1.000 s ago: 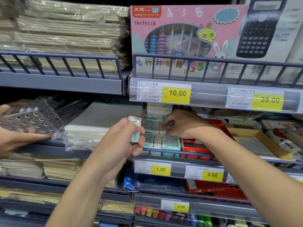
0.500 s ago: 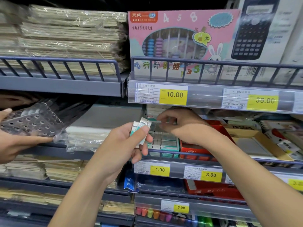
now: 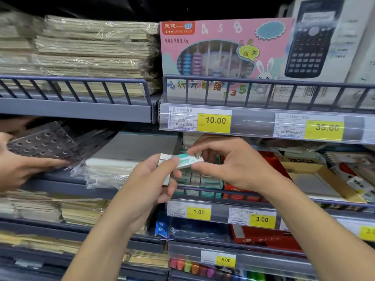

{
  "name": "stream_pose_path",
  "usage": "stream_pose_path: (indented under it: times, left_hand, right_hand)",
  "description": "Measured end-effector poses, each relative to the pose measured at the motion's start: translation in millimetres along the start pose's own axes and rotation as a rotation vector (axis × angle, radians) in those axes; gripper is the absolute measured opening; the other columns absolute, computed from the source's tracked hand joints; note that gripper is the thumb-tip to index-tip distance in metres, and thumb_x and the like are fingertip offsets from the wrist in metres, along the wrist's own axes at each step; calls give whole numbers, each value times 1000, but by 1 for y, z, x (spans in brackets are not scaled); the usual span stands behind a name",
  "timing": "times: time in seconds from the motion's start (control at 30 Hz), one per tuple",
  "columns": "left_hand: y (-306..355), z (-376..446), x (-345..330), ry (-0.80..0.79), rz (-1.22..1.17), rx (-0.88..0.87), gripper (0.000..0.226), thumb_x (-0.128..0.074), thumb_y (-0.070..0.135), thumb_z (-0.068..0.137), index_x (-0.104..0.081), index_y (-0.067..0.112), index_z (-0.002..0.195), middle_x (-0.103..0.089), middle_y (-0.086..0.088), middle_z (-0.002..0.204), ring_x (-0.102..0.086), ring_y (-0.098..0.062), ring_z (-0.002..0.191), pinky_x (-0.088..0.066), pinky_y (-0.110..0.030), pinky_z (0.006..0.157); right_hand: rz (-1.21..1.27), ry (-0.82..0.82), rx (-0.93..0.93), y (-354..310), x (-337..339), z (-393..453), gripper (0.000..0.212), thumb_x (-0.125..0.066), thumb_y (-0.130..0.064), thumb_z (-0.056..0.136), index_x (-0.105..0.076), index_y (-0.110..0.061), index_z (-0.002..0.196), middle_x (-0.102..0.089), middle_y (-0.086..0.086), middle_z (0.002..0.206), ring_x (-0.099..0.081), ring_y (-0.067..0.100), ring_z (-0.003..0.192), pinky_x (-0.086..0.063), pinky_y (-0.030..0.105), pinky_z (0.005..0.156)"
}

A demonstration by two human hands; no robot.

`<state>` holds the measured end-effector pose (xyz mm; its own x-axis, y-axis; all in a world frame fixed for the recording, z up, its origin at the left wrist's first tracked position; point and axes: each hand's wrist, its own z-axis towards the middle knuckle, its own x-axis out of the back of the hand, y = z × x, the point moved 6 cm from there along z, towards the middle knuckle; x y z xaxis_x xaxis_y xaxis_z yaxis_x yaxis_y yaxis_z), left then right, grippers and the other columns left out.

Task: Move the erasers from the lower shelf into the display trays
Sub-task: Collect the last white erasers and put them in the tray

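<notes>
While pinched, white erasers with teal bands.

Light: bright, even, from the front.
Shadow: dark above the top shelf.
Glare: on plastic wrap.
Blur: soft overall.
Distortion: shelf rails bow at edges.

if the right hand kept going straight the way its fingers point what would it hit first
The right hand points leftward; its fingers already pinch the eraser, and just beyond comes the left hand gripping the same stack. Depth looks about equal.

Grey metal shop shelving with wire rails, yellow price tags
</notes>
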<state>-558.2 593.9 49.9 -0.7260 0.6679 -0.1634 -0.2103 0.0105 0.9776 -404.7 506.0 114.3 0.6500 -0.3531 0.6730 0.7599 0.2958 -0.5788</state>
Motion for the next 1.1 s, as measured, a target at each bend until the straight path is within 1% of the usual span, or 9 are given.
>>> stream_pose_path:
  times: [0.1,0.2,0.27,0.47,0.63,0.8,0.87,0.93,1.1]
  left_hand:
    - [0,0,11,51,-14,-9,19,-65,32,88,-77,20,94,-65,-2,79,-47,-12,51,-33,-20,39]
    - [0,-1,17,62,-14,-29,21,-57,22,99,-77,19,98,-65,-3,80,-47,-12,52,-33,-20,39]
    - [1,-3,18,61,-16,-34,26,-52,17,106,-77,19,98,-65,-3,79,-47,-11,52,-33,-20,39]
    - [3,-7,20,75,-25,-36,25,-51,16,107,-76,16,101,-65,-2,79,-48,-12,52,-35,-20,40]
    - [2,-7,21,54,-25,-32,28,-52,18,106,-78,22,97,-67,-1,80,-49,-11,53,-36,-20,41]
    - [1,-6,22,28,-7,-22,20,-61,29,89,-78,25,100,-69,-2,85,-50,-12,55,-39,-21,43]
    - [0,-5,23,23,-5,-12,21,-62,28,86,-78,25,99,-69,-4,86,-51,-14,57,-40,-22,45]
    - [0,-4,22,20,1,-6,21,-62,28,85,-78,24,98,-68,-8,84,-51,-18,59,-42,-25,47]
    - [0,-5,19,-18,42,-11,16,-62,28,99,-76,29,107,-69,-5,78,-58,-22,63,-51,-31,60]
  right_hand:
    - [-72,101,-150,18,9,2,13,-73,-47,85,-69,-49,97,-64,-13,67,-53,10,57,-41,22,58]
    - [-27,132,-323,37,10,8,11,-76,-39,83,-70,-44,91,-59,-23,64,-50,-1,57,-39,7,58]
    - [-97,69,-378,43,4,13,11,-77,-40,82,-71,-41,91,-58,-21,69,-51,-2,60,-38,6,57]
    - [-243,-107,-359,45,-22,32,10,-76,-32,83,-72,-32,92,-59,-24,73,-56,-8,68,-37,5,55]
    - [-300,-141,-352,48,-36,44,8,-78,-31,81,-71,-31,86,-58,-24,74,-55,-7,70,-37,7,57]
    - [-332,-151,-333,52,-43,49,9,-79,-29,80,-70,-30,82,-57,-23,74,-51,-8,66,-33,0,49]
    - [-332,-178,-341,55,-45,49,13,-79,-28,80,-67,-32,79,-56,-23,75,-53,-6,69,-34,2,53]
    - [-340,-212,-352,58,-48,48,15,-80,-26,81,-67,-31,79,-54,-22,77,-57,3,75,-40,14,66]
    - [-414,-283,-324,51,-49,46,16,-73,-32,87,-77,-20,98,-54,-15,86,-58,13,89,-44,25,78]
